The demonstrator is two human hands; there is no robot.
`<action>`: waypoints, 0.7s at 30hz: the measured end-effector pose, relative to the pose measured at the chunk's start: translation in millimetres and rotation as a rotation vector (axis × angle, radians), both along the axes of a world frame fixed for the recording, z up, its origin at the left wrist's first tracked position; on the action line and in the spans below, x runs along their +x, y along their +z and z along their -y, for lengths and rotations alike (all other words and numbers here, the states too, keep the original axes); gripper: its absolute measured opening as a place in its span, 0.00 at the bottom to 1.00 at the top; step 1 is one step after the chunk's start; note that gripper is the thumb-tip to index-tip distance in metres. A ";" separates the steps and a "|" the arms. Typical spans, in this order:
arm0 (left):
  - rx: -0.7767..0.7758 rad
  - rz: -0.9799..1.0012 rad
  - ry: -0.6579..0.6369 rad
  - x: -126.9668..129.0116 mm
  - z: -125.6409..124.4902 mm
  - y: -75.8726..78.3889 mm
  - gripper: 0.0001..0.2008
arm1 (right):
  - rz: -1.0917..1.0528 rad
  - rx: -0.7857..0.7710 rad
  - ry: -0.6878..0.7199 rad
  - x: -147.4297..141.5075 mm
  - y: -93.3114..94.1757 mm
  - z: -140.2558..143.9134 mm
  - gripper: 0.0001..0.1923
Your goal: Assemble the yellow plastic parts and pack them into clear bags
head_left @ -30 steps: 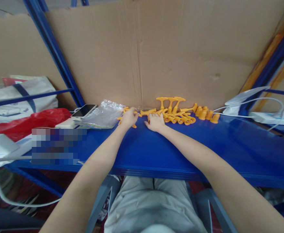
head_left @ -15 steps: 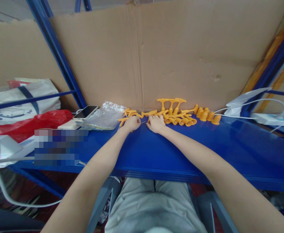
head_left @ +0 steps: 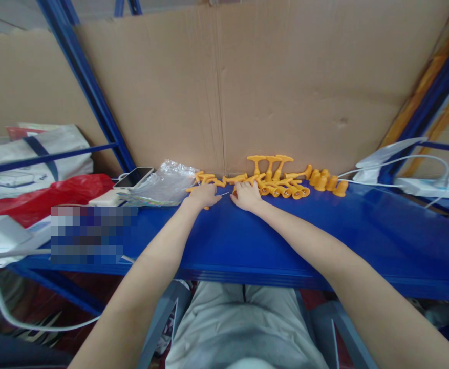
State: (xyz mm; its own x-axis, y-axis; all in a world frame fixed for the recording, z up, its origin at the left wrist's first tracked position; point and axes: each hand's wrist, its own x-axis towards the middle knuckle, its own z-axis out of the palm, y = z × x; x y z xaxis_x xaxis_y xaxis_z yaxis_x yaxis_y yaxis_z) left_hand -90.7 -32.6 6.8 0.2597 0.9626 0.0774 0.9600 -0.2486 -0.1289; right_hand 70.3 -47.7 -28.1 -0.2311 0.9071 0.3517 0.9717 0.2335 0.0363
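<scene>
A heap of orange plastic pieces [head_left: 281,179] lies at the back of the blue shelf [head_left: 285,241], against the cardboard wall; some stand upright with flat tops. My left hand [head_left: 203,196] rests palm down on an orange piece [head_left: 206,207] at the heap's left end, fingers closed over it. My right hand [head_left: 247,196] sits close beside it, fingers curled at the heap's edge. A thin beaded chain [head_left: 226,193] shows between the two hands, and the right fingertips seem to pinch it.
A clear plastic bag [head_left: 165,182], a phone [head_left: 133,177] and a red bag [head_left: 40,197] lie left of my hands. White cables and a power strip [head_left: 431,187] sit at the right. Blue rack posts [head_left: 89,92] rise at both sides. Orange cones [head_left: 327,182] stand right of the heap.
My left hand has drawn back a little from the far orange pieces toward me. The right hand has barely moved. The thin chain appeared between the hands.
</scene>
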 end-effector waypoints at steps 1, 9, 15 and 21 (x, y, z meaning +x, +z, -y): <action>-0.012 -0.016 0.011 -1.1 1.4 2.0 0.23 | 0.004 -0.005 -0.001 0.2 0.6 0.4 0.25; -0.242 -0.017 0.104 -7.0 11.8 14.8 0.19 | -0.015 -0.009 0.000 -0.1 -1.2 -0.8 0.27; -0.191 -0.006 0.070 -0.8 10.7 11.1 0.12 | -0.031 -0.006 -0.024 -0.9 -3.1 -4.5 0.26; -0.159 -0.038 0.060 3.9 12.9 10.5 0.11 | -0.049 0.004 -0.025 -1.6 -2.3 -4.2 0.25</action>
